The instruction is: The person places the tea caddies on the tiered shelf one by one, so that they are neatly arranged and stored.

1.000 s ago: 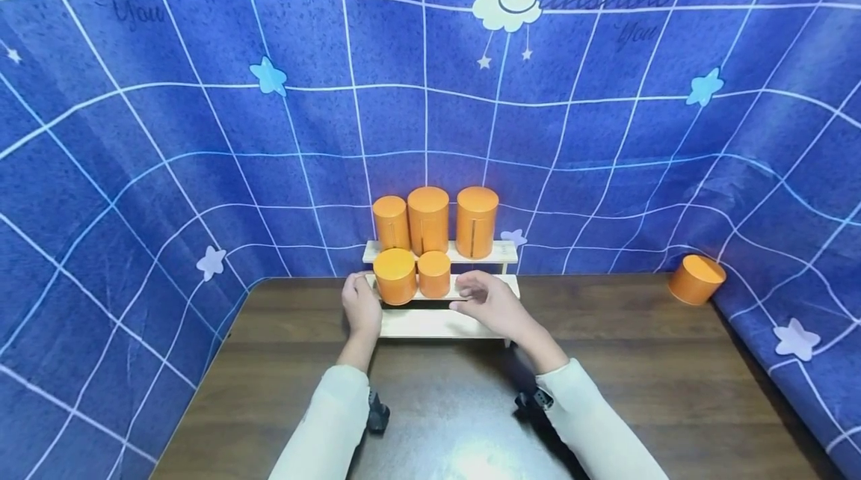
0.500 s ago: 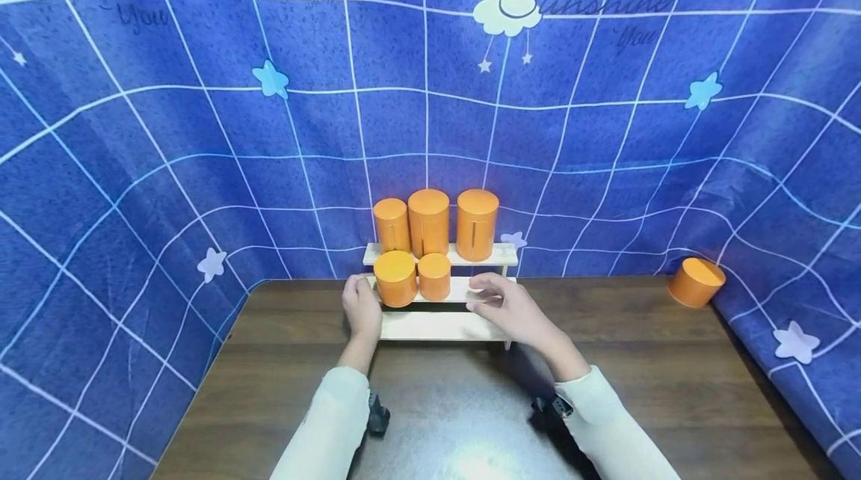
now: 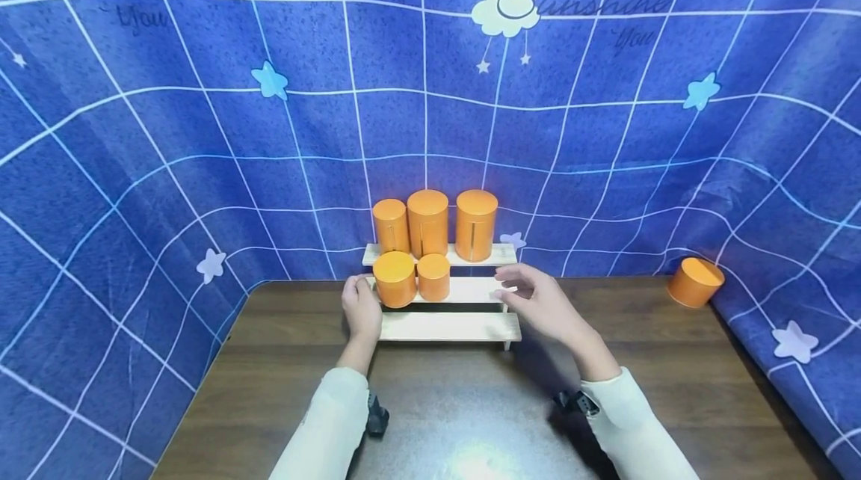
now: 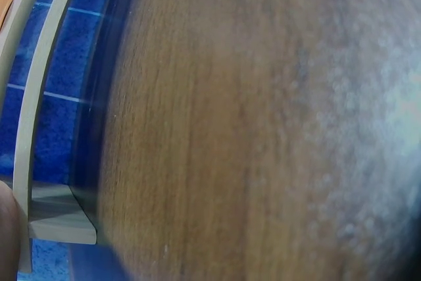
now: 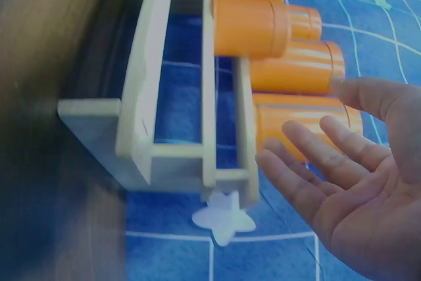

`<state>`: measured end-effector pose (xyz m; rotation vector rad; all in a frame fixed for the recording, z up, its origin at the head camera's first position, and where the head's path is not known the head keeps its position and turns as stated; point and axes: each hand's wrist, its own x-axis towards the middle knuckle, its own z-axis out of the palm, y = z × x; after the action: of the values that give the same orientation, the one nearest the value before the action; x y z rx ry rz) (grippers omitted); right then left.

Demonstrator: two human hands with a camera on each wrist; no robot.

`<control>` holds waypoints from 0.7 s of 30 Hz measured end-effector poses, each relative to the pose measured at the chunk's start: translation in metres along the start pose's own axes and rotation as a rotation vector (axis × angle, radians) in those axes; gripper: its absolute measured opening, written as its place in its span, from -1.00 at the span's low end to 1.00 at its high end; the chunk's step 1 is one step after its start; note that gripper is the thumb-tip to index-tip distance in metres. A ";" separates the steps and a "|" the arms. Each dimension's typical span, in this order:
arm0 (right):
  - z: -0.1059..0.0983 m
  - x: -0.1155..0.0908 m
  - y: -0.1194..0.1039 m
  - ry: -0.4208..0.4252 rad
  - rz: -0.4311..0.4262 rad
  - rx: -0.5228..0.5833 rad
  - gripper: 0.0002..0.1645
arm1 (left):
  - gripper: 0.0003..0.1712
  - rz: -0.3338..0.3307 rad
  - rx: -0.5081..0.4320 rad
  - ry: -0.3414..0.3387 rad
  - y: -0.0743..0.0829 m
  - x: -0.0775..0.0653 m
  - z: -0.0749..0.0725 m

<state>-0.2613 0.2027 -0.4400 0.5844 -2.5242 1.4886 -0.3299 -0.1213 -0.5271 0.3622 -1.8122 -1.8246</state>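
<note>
A three-step wooden display rack (image 3: 471,328) stands on the table. Orange round canisters occupy its two upper steps. On the middle step are a wide short canister (image 3: 394,282) and a smaller one (image 3: 433,278); the top step holds three taller ones, the rightmost (image 3: 476,229) a little apart. My left hand (image 3: 362,309) grips the rack's left end beside the wide short canister; only a sliver of finger (image 4: 8,228) shows in the left wrist view. My right hand (image 3: 543,302), holding nothing, is by the right end of the middle step, fingers spread (image 5: 306,185) in the right wrist view.
Another orange canister (image 3: 696,282) stands alone at the table's far right, close to the curtain. A blue curtain (image 3: 605,128) with a white grid hangs behind and along both sides. The brown wooden table (image 3: 289,360) reaches forward from the rack.
My right hand has moved right, away from the small canister on the middle step, to the rack's right end. The left hand and the canisters have stayed in place.
</note>
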 end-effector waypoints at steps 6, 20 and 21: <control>-0.018 -0.004 0.002 0.050 -0.005 -0.032 -0.62 | -0.66 -0.018 0.038 0.001 0.000 -0.001 0.001; -0.061 -0.010 0.006 0.165 0.021 -0.128 -0.62 | -0.66 -0.016 0.003 -0.005 0.001 -0.001 0.001; -0.065 -0.010 0.008 0.176 0.022 -0.130 -0.62 | -0.66 -0.015 -0.004 -0.008 0.000 0.000 0.001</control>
<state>-0.2591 0.2646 -0.4174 0.3885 -2.4743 1.3074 -0.3298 -0.1205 -0.5268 0.3680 -1.8156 -1.8425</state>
